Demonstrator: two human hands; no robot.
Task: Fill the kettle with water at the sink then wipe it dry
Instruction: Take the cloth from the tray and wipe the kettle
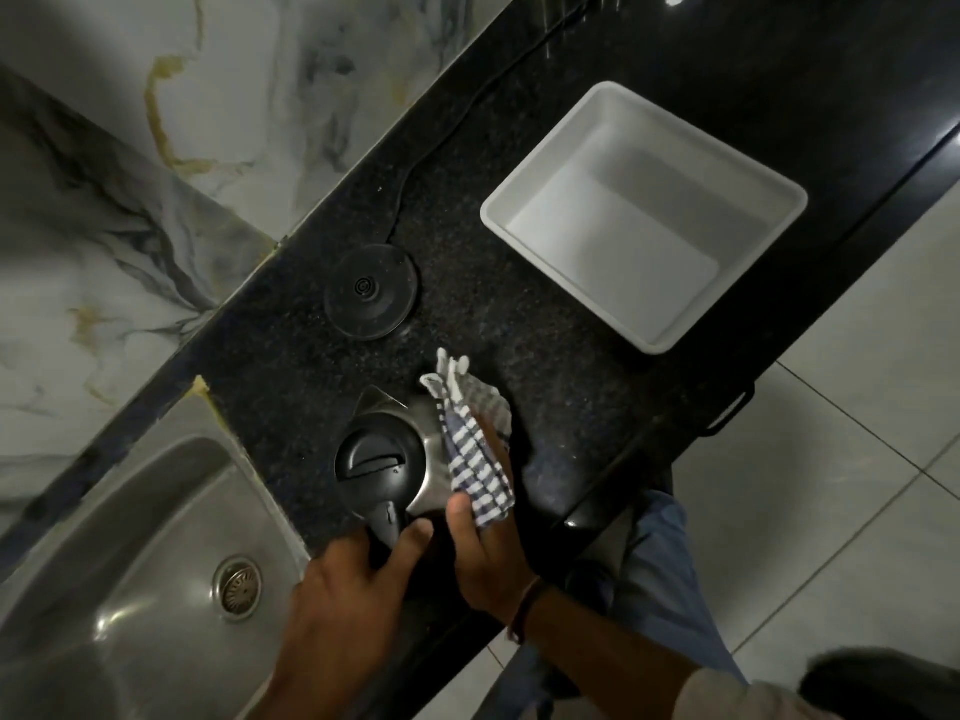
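The steel kettle (pixel 387 459) stands on the black counter (pixel 545 314), lid shut, between the sink (pixel 130 553) and its round base (pixel 370 292). The left hand (pixel 343 589) wraps its fingers round the handle — thumb on top. The right hand (pixel 485 548) presses a striped cloth (pixel 475 454) against the kettle's side, fingers together beneath the cloth. Beyond the fingertips sits a white tub (pixel 644 215).

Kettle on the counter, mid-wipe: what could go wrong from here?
1. The kettle stands close to the sink; a hard push from the cloth could slide it that way, though the left hand steadies its handle.
2. The right hand wipes only one side; the rest may stay wet.
3. A wet bottom set on the base is a hazard; its cord may be live.
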